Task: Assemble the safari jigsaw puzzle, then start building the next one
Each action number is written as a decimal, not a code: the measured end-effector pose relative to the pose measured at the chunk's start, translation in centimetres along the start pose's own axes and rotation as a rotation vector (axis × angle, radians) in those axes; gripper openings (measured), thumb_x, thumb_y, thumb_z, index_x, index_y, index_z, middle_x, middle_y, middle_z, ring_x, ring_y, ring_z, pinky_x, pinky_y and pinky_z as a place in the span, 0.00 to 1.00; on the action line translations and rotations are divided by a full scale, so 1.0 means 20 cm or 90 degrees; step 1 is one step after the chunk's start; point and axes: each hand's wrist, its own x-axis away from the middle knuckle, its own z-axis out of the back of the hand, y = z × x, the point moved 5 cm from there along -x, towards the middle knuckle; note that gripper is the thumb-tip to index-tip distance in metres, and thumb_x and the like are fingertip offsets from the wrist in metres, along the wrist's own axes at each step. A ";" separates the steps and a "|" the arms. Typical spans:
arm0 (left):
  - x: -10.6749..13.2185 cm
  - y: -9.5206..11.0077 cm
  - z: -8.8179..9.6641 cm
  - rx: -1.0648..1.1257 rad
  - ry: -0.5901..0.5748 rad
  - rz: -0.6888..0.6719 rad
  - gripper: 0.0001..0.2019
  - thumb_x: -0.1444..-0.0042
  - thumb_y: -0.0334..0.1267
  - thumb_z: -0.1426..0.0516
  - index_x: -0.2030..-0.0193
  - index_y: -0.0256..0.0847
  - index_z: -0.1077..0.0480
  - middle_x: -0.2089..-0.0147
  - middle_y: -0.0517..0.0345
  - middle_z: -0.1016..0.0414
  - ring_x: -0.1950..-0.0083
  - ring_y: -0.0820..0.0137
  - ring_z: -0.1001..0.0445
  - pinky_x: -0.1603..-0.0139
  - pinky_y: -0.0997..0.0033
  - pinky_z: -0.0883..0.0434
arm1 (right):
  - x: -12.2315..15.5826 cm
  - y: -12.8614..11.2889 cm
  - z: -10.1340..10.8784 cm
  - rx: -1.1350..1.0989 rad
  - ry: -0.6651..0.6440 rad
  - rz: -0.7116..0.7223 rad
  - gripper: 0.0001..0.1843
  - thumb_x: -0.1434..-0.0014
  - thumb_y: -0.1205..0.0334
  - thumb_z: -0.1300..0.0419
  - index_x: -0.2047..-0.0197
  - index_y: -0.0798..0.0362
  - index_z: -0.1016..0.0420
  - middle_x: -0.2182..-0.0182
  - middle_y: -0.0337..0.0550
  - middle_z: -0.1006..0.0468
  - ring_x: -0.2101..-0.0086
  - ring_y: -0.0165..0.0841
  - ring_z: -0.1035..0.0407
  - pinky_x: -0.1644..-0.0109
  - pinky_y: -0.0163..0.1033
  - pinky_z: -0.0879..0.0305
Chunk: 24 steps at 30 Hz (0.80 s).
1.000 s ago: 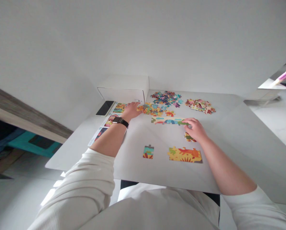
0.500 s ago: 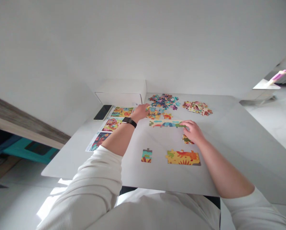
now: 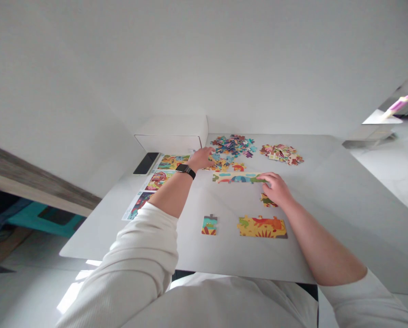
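My left hand [image 3: 201, 159], with a dark watch on its wrist, reaches to the left edge of a small heap of yellow and blue puzzle pieces [image 3: 226, 160]. Its thumb and fingers are apart, and nothing shows held. The fingers of my right hand [image 3: 276, 187] stretch over the right end of a joined puzzle strip [image 3: 238, 177] with an elephant on it. A loose puzzle piece [image 3: 267, 200] lies partly hidden beside that hand. Nearer me are a joined yellow section [image 3: 262, 227] with an orange animal and a piece [image 3: 209, 225] with a green animal.
Behind the heap lies a pile of dark blue puzzle pieces [image 3: 234, 145]; a pinkish pile [image 3: 282, 154] is to its right. On the left are a picture sheet [image 3: 159, 180], partly under my left arm, a phone [image 3: 145, 163] and a white box [image 3: 170, 132] against the wall.
My left thumb and fingers have shifted slightly at the yellow and blue heap. My right hand stays at the strip's end. The view has tilted a little.
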 end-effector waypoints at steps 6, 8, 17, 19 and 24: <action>0.14 -0.14 0.09 0.026 0.073 0.026 0.29 0.43 0.40 0.36 0.33 0.43 0.27 0.38 0.46 0.22 0.38 0.56 0.22 0.32 0.57 0.26 | 0.00 -0.01 -0.01 -0.010 0.002 0.003 0.18 0.38 0.71 0.41 0.52 0.44 0.14 0.51 0.45 0.13 0.48 0.45 0.21 0.34 0.58 0.27; 0.19 -0.20 0.11 0.011 0.060 0.032 0.27 0.42 0.40 0.37 0.35 0.45 0.26 0.39 0.47 0.23 0.37 0.56 0.23 0.31 0.57 0.27 | 0.00 -0.01 -0.02 -0.009 0.000 0.002 0.18 0.38 0.71 0.41 0.53 0.44 0.14 0.51 0.45 0.13 0.48 0.45 0.21 0.34 0.57 0.27; 0.18 -0.04 0.04 -0.017 0.024 -0.029 0.25 0.35 0.50 0.38 0.33 0.46 0.24 0.33 0.48 0.22 0.31 0.55 0.26 0.26 0.57 0.32 | 0.00 -0.01 -0.02 -0.003 -0.006 0.004 0.18 0.37 0.70 0.40 0.52 0.44 0.13 0.52 0.46 0.13 0.49 0.46 0.21 0.35 0.58 0.27; 0.13 0.08 -0.01 -0.041 -0.007 -0.039 0.27 0.35 0.52 0.37 0.32 0.47 0.24 0.33 0.47 0.22 0.31 0.53 0.25 0.27 0.56 0.31 | 0.00 -0.01 -0.01 -0.006 0.000 0.003 0.18 0.37 0.70 0.41 0.52 0.44 0.13 0.52 0.46 0.13 0.48 0.46 0.21 0.35 0.58 0.27; 0.02 0.27 -0.10 -0.063 -0.093 -0.121 0.26 0.34 0.50 0.37 0.32 0.49 0.22 0.31 0.49 0.21 0.30 0.53 0.24 0.26 0.56 0.30 | 0.00 -0.01 0.00 -0.002 0.000 -0.001 0.17 0.37 0.70 0.40 0.53 0.44 0.13 0.50 0.46 0.13 0.48 0.45 0.21 0.36 0.58 0.26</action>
